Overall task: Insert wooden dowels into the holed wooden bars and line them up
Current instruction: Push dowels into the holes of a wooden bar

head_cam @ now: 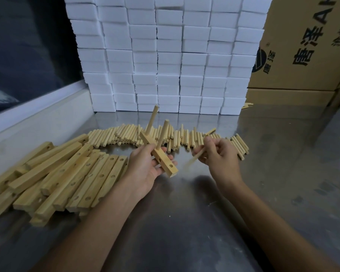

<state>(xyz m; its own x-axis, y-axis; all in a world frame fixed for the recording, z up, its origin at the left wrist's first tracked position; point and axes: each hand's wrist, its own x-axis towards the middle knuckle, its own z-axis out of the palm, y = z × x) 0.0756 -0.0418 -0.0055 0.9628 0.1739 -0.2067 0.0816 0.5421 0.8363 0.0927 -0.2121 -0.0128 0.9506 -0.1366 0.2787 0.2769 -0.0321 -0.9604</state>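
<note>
My left hand grips a holed wooden bar above the metal table. Two dowels stand up out of the bar: one at its far end, the second beside it. Two empty holes show near the bar's near end. My right hand pinches a loose dowel, blurred and slanting down to the left, just right of the bar. A long row of loose dowels lies behind both hands. A pile of holed bars lies at the left.
The steel table stretches toward me. A wall of stacked white foam blocks stands at the back. Cardboard boxes with printed characters rise at the back right. A pale ledge borders the left edge.
</note>
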